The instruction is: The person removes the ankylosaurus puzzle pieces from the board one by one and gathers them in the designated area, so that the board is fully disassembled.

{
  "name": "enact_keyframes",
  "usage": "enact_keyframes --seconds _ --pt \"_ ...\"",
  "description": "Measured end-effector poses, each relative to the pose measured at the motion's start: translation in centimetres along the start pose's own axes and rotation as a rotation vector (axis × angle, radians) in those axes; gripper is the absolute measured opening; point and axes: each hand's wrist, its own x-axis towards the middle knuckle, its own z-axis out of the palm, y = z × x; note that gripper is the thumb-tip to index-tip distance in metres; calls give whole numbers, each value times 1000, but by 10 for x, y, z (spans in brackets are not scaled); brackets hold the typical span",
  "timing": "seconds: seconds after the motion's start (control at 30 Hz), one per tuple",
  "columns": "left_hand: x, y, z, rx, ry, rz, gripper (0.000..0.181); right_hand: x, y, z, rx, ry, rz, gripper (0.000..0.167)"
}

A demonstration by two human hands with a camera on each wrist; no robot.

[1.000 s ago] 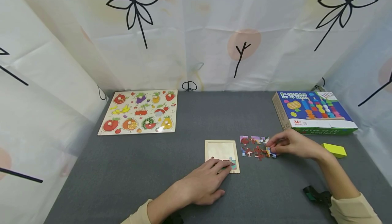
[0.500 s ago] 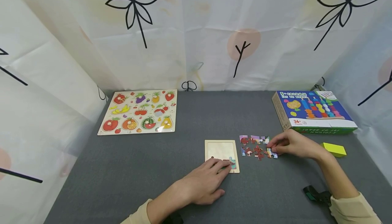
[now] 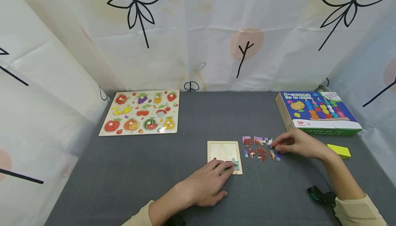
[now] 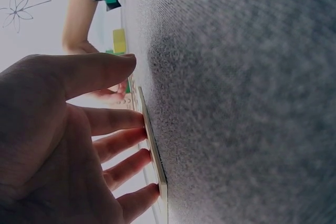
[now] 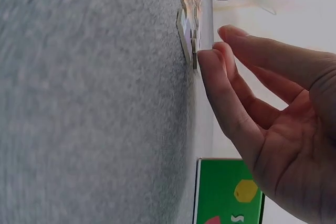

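My left hand (image 3: 206, 184) lies with its fingers extended over the lower part of a small wooden puzzle board (image 3: 222, 149). In the left wrist view its fingertips rest against the edge of the board (image 4: 153, 150). Teal and red puzzle pieces (image 3: 235, 166) sit in the board's lower right, partly covered by the fingers. To the board's right, loose jigsaw pieces (image 3: 261, 153) lie in two rough rows. My right hand (image 3: 298, 144) is at their right end, fingers bent and a fingertip at a puzzle piece (image 5: 185, 32); thumb and index finger are apart in the right wrist view.
A fruit peg puzzle (image 3: 140, 113) lies at the back left of the grey table (image 3: 139, 164). At the back right is a blue and green toy box (image 3: 320, 113), just behind my right hand. A yellow block (image 3: 339, 151) lies beside my right forearm.
My right hand has shifted slightly right, showing more of the piece at the lower right end of the rows, which moved a little. My left hand stays in place.
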Motion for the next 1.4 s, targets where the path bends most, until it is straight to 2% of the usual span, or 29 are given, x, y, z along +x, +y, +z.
enact_keyframes --seconds 0.17,0.33,0.67,0.8,1.0,1.23,1.4 --pt "1 1 -1 -30 -31 -14 71 3 -5 2 1 5 6 18" --pt "0 1 -1 -23 -26 -11 72 9 -10 8 18 3 13 18" --pt "-1 2 -1 -13 -31 -14 73 23 -22 18 59 -10 -40 19" --pt "-1 2 -2 -11 -33 -14 73 30 -25 24 108 -39 -50 19" --pt "-2 4 -2 4 -20 -5 69 42 -31 35 135 -54 -59 16" --pt "-3 8 -3 35 18 10 69 52 -36 45 153 -78 5 16" --pt "-4 10 -2 59 46 18 68 59 -39 50 129 -87 13 16"
